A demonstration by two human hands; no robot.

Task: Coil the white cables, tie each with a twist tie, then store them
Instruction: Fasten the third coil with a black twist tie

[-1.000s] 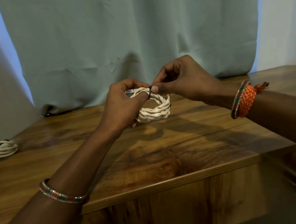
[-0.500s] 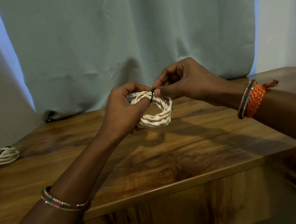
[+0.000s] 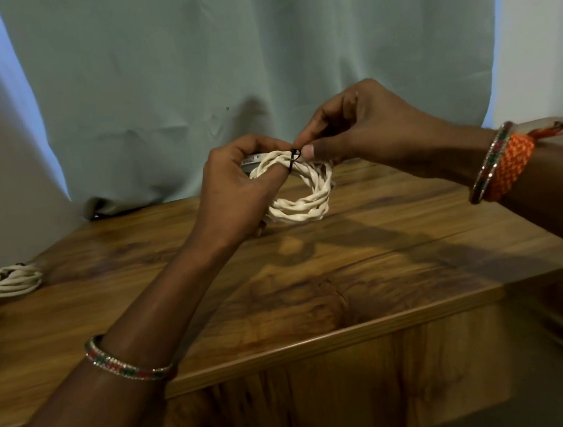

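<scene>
Head view, left to right: a second cable bundle (image 3: 5,283) lies at the table (image 3: 316,306) edge; the left hand (image 3: 236,190) grips the coiled white cable (image 3: 301,197) above the table, while the right hand (image 3: 368,129) pinches the black twist tie (image 3: 293,157) at its top. Tying seems underway; next likely needs further twisting, then storing.

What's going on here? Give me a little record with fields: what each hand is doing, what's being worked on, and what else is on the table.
Left hand: grips the coiled white cable, held above the table
Right hand: pinches the thin black twist tie at the top of the coil
Surface: brown wooden table
Also there: second white cable bundle at the table's far left edge
Stage: tying, not yet stored
</scene>
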